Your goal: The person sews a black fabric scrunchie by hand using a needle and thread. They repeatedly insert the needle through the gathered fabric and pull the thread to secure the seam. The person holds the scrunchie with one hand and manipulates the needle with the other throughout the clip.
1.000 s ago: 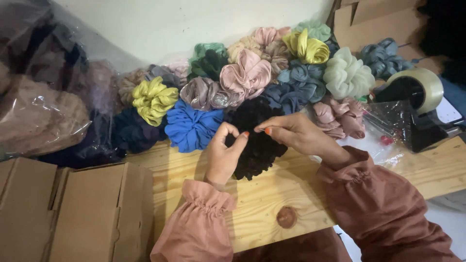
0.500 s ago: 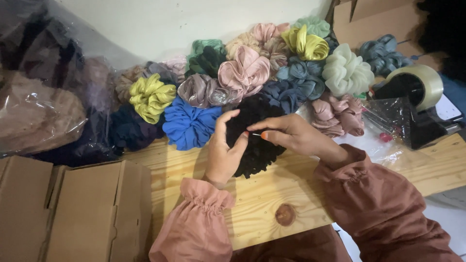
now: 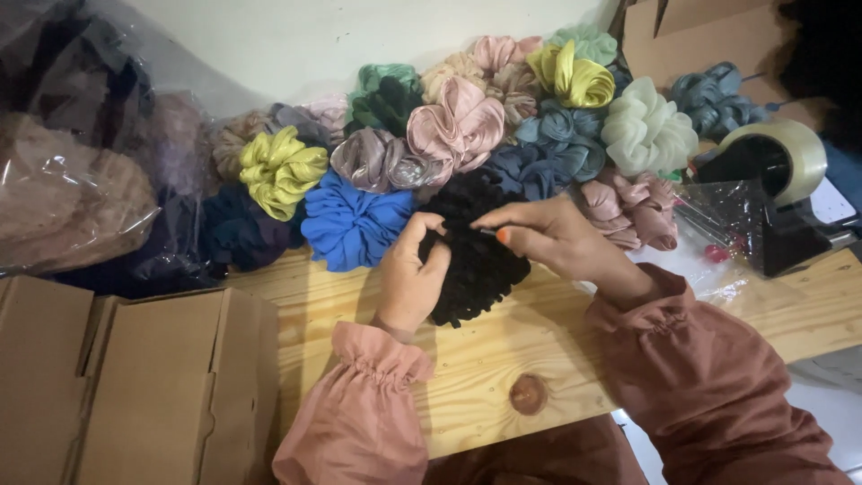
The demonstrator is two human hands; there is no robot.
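A black ruffled scrunchie (image 3: 476, 260) lies on the wooden table (image 3: 503, 359), held between both hands. My left hand (image 3: 409, 283) grips its left side with curled fingers. My right hand (image 3: 557, 238) pinches its upper right edge with thumb and forefinger. Both arms wear dusty pink sleeves with gathered cuffs. Just left of the black one sits a blue scrunchie (image 3: 350, 224).
Many scrunchies are piled along the wall: yellow-green (image 3: 278, 171), pink satin (image 3: 458, 126), pale green (image 3: 646, 135), teal, grey. A tape dispenser (image 3: 777, 193) stands at the right, with clear plastic wrap beside it. Folded cardboard boxes (image 3: 135, 377) lie at the lower left, plastic bags of scrunchies (image 3: 72, 198) above them.
My left thumb and fingers have shifted slightly on the black scrunchie, and my right hand's pinch has moved a little along its top edge. The scrunchie stays on the table.
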